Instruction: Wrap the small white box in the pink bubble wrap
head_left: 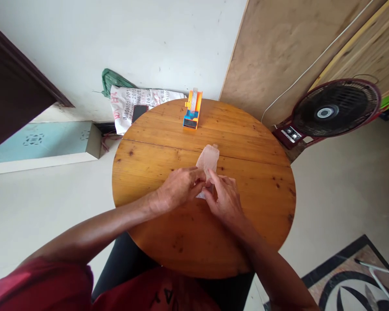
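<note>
A pale, translucent bundle that looks like bubble wrap lies near the middle of the round wooden table, its far end narrow with a small tab sticking out. My left hand comes over its near part from the left, fingers bent and pinching at it. From the right, my right hand meets it there, thumb and forefinger closed on the same near part. The fingertips almost touch each other and hide that part of the wrap. Whatever is inside the wrap cannot be made out.
An orange and blue tape dispenser stands at the table's far edge. Behind the table lie a printed white sack and a green bag. A dark-red fan stands to the right, its white cord along the wooden panel.
</note>
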The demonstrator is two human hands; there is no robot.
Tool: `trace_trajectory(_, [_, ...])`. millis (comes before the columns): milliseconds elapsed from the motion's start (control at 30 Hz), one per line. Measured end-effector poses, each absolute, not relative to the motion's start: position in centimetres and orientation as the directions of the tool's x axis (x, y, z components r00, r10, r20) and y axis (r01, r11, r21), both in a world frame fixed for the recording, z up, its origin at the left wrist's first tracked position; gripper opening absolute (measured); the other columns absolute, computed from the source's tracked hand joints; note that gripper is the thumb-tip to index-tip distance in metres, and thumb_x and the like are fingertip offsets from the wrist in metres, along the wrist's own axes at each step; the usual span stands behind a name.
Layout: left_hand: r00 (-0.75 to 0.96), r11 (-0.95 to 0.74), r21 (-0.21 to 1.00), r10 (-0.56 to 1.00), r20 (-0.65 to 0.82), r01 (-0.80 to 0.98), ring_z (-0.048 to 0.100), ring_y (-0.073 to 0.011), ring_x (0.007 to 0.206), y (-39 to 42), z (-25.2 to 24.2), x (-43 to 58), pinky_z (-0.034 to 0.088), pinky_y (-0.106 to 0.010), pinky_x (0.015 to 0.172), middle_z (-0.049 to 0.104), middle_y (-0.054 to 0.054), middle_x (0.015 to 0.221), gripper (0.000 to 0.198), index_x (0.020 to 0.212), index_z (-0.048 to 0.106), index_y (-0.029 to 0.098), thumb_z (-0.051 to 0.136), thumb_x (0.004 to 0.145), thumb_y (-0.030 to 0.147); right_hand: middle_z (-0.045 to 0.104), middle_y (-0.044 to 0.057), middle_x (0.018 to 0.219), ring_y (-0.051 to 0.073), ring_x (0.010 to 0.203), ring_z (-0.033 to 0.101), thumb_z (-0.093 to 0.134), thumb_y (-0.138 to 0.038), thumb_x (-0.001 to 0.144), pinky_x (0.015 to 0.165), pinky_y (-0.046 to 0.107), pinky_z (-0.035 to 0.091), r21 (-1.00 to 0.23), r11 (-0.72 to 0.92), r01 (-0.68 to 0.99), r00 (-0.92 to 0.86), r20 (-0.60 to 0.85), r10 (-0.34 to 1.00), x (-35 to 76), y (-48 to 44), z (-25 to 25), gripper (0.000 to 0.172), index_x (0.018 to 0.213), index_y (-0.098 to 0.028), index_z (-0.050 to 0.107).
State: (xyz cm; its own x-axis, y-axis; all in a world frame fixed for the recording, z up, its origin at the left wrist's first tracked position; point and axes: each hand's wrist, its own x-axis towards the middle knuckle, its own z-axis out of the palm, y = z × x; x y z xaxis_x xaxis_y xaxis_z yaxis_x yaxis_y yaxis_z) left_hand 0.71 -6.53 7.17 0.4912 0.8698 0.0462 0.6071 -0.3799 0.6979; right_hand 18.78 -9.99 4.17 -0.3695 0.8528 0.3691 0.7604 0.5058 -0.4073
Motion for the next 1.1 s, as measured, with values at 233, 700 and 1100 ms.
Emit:
trace_trajectory(233, [0.361, -0.303, 0.751, 0.928, 0.092, 0.586, 0.056, -0.0106, 0.065, -7.9, 4.5, 1.7, 0.040, -0.022, 0.061, 0.066, -0.003, 0.081, 0.013, 0.082, 0.068, 0.017, 0.060, 0.088, 0.026, 0.074, 0.007, 0.107, 0.026, 0.099, 0.065, 0.054, -0.012, 0.084, 0.091, 0.046, 0.044, -0.452, 0.516, 0.728, -0.379, 0.361, 0.852, 19.2, -10.1, 4.8, 0.071, 0.151, -0.017, 0.030])
trace_trajectory(700, [0.322, -0.280, 0.661, 0.945, 0.062, 0.696, 0.063, -0.0147, 0.076, -8.5, 5.2, 2.5, 0.044, -0.025, 0.066, 0.067, -0.004, 0.086, 0.014, 0.082, 0.068, 0.018, 0.065, 0.088, 0.030, 0.076, 0.002, 0.097, 0.021, 0.098, 0.067, 0.045, -0.008, 0.089, 0.093, 0.041, 0.046, -0.568, 0.478, 0.670, -0.329, 0.350, 0.877, 20.1, -9.4, 4.7, 0.060, 0.146, -0.022, 0.038])
trace_trajectory(1100, [0.366, -0.350, 0.603, 0.925, 0.101, 0.717, 0.066, -0.0165, 0.083, -8.5, 4.0, 2.4, 0.048, -0.024, 0.070, 0.066, -0.004, 0.095, 0.021, 0.111, 0.061, 0.022, 0.059, 0.091, 0.030, 0.076, 0.002, 0.096, 0.019, 0.097, 0.068, 0.045, -0.013, 0.091, 0.098, 0.041, 0.046, -0.703, 0.383, 0.600, -0.310, 0.237, 0.921, 20.1, -9.0, 5.2, 0.053, 0.143, -0.021, 0.044])
